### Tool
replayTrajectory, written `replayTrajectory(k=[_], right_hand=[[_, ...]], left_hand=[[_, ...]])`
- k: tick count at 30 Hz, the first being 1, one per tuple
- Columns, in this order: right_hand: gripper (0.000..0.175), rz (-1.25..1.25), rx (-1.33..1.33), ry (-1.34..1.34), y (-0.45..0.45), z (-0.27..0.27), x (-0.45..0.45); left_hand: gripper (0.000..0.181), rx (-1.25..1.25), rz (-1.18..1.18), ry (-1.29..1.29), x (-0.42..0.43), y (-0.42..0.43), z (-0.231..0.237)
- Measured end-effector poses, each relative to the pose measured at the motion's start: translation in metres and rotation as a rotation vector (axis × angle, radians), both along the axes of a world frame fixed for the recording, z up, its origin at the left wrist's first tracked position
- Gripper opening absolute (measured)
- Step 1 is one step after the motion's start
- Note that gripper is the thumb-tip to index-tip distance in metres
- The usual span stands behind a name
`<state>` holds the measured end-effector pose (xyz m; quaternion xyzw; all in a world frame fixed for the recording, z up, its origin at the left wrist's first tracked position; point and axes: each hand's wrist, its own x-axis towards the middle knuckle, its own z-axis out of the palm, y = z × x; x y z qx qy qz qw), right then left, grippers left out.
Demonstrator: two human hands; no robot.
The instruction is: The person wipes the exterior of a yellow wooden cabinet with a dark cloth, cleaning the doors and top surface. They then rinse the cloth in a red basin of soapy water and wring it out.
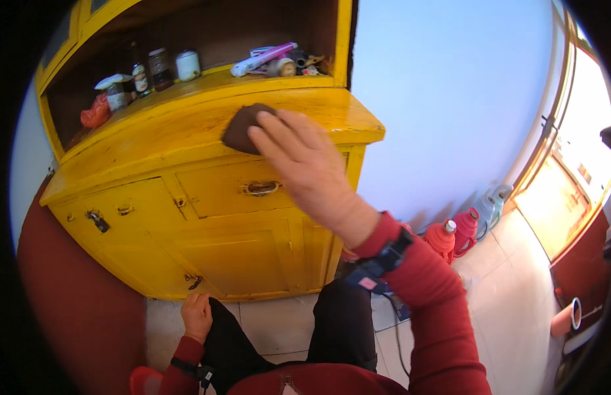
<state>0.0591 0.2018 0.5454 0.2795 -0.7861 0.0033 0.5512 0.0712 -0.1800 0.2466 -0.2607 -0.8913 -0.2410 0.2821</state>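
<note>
My right hand (pixel 305 163) lies over a dark brown cloth (pixel 243 129), its fingers flat on the cloth's right part. The cloth rests on the yellow ledge (pixel 162 131) of a wooden cabinet, close to the ledge's front edge. Below, my left hand (pixel 196 315) is loosely curled beside my left knee, with nothing visible in it. It is near the foot of the cabinet, below a small dark padlock (pixel 193 282) on a lower door. A drawer with a metal pull (pixel 261 188) sits under the cloth.
Glass jars (pixel 160 69), a bottle (pixel 140 76), a white lidded jar (pixel 188 65) and a red plastic bag (pixel 96 112) stand in the open shelf. A pink-and-white tube-like box (pixel 264 59) lies among clutter. Several vacuum flasks (pixel 440 238) line the wall at right.
</note>
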Motion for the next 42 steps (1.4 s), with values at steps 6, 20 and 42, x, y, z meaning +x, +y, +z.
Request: replayTrajectory(k=[6,20,42], right_hand=[[0.042,-0.14,-0.041,0.264,0.076,-0.015,0.015],[0.054,0.133,0.16,-0.098,-0.043,0.014,-0.02],[0.032,0.122,0.152,-0.847,-0.056,0.107,-0.051]], left_hand=[[0.016,0.052,0.039,-0.018,0.006,-0.015,0.001],[0.016,0.033,0.019,-0.012,0.004,-0.007,0.007],[0.015,-0.412,-0.832,-0.563,-0.04,0.172,-0.095]])
